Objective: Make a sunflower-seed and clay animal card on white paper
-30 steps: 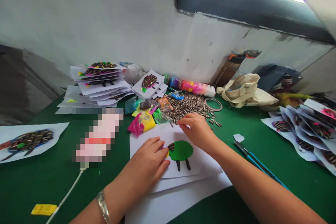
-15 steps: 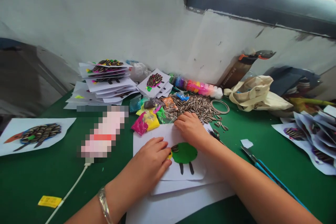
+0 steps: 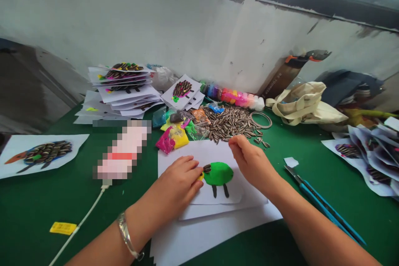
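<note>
A white sheet lies before me with a flat green clay body on it, two dark legs below. At the body's left end are sunflower seeds and a bit of yellow clay. My left hand rests flat on the sheet, fingers stretched out beside the yellow clay and partly covering it. Over the sheet's upper right, my right hand has its fingers closed together; whatever they hold is hidden. Beyond it lies a heap of sunflower seeds.
Bags of coloured clay lie left of the seeds, a ring right of them. Blue-handled scissors lie on the right. Stacked seed pictures stand back left, and more lie far right. A white cable crosses the left.
My right hand has drawn back from the seed heap, moving right and toward me, its fingers now closed together. My left hand stays on the sheet. The view has shifted slightly.
</note>
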### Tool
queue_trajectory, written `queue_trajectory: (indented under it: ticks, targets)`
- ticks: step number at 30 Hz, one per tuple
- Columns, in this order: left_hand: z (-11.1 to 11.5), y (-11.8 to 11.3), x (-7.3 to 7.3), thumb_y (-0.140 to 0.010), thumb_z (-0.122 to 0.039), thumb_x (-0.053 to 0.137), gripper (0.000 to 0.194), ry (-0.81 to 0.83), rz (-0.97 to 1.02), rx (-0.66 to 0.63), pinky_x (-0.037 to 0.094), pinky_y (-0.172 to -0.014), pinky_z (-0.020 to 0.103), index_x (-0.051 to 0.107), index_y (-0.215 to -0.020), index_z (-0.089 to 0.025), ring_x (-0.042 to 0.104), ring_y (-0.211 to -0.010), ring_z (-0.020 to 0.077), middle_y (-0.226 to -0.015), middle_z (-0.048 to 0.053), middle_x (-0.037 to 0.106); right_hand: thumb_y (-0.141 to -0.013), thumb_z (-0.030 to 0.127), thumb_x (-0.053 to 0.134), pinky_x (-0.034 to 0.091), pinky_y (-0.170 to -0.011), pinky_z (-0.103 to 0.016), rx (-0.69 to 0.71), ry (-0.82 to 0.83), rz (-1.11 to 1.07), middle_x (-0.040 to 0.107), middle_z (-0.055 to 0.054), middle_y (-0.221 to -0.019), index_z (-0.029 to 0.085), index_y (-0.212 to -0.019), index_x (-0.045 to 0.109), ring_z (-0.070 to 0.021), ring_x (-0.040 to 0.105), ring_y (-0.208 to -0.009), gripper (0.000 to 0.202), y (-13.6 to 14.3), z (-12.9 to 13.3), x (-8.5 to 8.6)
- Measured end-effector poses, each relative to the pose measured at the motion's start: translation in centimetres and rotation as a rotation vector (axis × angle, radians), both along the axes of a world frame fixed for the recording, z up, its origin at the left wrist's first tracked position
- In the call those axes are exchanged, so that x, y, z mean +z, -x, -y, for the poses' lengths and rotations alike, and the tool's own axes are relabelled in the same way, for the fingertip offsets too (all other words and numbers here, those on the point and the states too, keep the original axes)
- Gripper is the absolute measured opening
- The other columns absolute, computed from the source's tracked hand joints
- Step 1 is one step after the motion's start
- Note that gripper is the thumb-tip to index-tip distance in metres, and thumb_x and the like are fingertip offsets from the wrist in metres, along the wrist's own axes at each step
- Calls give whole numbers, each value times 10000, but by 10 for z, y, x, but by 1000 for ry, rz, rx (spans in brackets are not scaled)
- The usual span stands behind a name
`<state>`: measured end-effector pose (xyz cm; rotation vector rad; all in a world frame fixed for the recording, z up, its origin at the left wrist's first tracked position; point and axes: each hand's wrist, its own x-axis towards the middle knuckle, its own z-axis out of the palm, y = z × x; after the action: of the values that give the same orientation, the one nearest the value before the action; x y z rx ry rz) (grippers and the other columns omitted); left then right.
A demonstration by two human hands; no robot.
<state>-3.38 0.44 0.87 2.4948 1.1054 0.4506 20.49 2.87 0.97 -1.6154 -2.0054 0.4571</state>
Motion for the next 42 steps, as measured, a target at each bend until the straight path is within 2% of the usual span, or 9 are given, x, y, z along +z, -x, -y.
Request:
queue_trajectory:
  ticks: [2,6,9,12,18,23,28,33,42]
  targets:
    - [0,0,-1,-929,-207,524,241,-6,-1,-1,440,-1062,463,668,-1115,-152,543,-1218,282,-1198,114,668,-943,284,482,371,-565,-244,-14,98,-157,553,39,-659,213,-1009,547,-132,494,-569,117,-4,18,-3]
    - [-1,0,-1,-940,-224,518,237,-2,4,-11,442,-1061,462,670,-1110,-159,555,-1204,273,-1191,106,673,-909,263,531,382,-553,-220,94,232,-361,542,42,-639,211,-824,593,-110,487,-574,118,4,39,-6]
    - [-2,0,-1,-947,-231,509,240,-6,2,-20,446,-1059,460,671,-1111,-165,556,-1206,268,-1191,101,675,-885,219,559,410,-572,-215,142,218,-415,584,30,-668,201,-817,627,-109,522,-598,97,13,41,-3]
    - [-2,1,-1,-947,-235,509,241,-14,-7,-32,451,-1057,449,675,-1111,-170,566,-1198,261,-1187,97,681,-865,160,565,444,-615,-221,160,121,-398,639,6,-739,199,-847,655,-121,572,-658,99,18,40,-5]
    - [-3,8,0,-967,-279,475,291,-88,-14,-2,469,-1041,459,660,-1169,-181,576,-1202,265,-1236,102,668,-896,123,520,461,-626,-227,227,-83,-240,660,-14,-747,201,-917,663,-130,593,-662,165,17,42,-13]
    - [-3,13,1,-973,-281,463,294,-125,-19,-2,476,-1032,476,654,-1175,-186,585,-1186,262,-1216,96,678,-939,162,497,453,-598,-226,280,-164,-133,635,-23,-712,188,-864,658,-135,573,-640,179,24,42,-16]
    - [0,10,1,-959,-264,489,280,-116,-53,-24,489,-1017,489,653,-1175,-196,569,-1205,278,-1247,98,660,-947,139,467,472,-659,-276,307,-266,-75,658,-76,-786,153,-830,658,-177,582,-727,224,31,41,-22]
    - [2,7,2,-945,-230,511,264,-83,-76,-70,483,-1023,499,657,-1161,-191,537,-1237,292,-1268,99,643,-926,77,471,458,-664,-274,307,-279,-78,654,-70,-785,153,-845,652,-172,563,-727,213,34,40,-23]
    - [2,4,5,-932,-208,535,234,-80,-103,-41,479,-1019,502,658,-1130,-182,547,-1204,299,-1236,115,641,-928,54,454,446,-670,-269,360,-271,-98,663,-61,-818,174,-865,634,-166,555,-737,224,35,41,-21]
